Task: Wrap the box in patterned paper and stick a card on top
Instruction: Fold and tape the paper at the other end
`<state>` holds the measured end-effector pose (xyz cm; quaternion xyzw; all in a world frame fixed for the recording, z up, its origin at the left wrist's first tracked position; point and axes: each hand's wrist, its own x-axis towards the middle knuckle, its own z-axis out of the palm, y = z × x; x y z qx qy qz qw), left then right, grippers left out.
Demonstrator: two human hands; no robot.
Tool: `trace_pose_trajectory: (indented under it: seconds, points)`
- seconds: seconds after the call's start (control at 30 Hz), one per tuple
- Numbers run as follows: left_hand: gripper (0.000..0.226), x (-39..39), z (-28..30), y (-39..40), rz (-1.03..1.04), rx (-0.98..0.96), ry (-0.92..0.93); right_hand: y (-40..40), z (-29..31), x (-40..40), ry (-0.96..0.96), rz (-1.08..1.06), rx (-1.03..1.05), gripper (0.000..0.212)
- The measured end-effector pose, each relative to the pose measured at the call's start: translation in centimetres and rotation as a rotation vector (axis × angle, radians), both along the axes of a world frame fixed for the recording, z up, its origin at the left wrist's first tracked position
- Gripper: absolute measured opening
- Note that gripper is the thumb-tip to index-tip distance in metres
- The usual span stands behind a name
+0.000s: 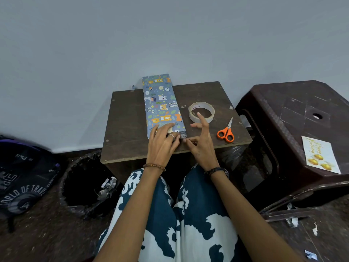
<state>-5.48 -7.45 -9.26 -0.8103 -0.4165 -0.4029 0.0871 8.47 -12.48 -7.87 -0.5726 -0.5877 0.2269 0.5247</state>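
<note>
**Two hands at the near end flap**

Both hands work the near end of the long, flat box in blue-grey animal-print paper (162,104), which lies lengthwise on the small dark wooden table (128,118), its far end towards the wall. The left hand (164,140) lies over the box's near end, fingers curved down on the paper. The right hand (201,140) seems to pinch something small at the corner — perhaps a strip of tape, though it is too small to tell — with its other fingers spread upward.

To do this well, keep the flap pressed flat and tight before sticking, then smooth outward. The clear tape roll (201,112) and orange-handled scissors (226,132) sit just beside the box; the white card with gold lettering (320,155) waits on the dark brown plastic stool (294,110) — not yet stuck on.
</note>
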Motion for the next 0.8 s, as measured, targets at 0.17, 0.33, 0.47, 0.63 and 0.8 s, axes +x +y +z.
trace_pose_trajectory:
  seconds: [0.17,0.33,0.47,0.63,0.8]
  points:
    - [0.028,0.1,0.1,0.1,0.021,0.099,0.011,0.3,-0.2,-0.1,0.045,-0.025,-0.041,0.082]
    - [0.025,0.1,-0.2,0.0,0.041,0.174,0.052,0.1,0.1,-0.8,-0.026,0.009,-0.079,0.077]
    - [0.024,0.1,-0.5,0.2,0.05,0.193,0.076,0.3,0.1,-1.3,-0.051,-0.027,-0.098,0.074]
    - [0.025,0.0,-0.4,0.2,0.045,0.227,0.089,0.3,-0.1,-2.1,-0.066,-0.08,-0.078,0.073]
    - [0.026,0.1,-0.3,0.1,0.045,0.232,0.095,-0.1,0.5,-2.4,-0.078,-0.111,-0.085,0.064]
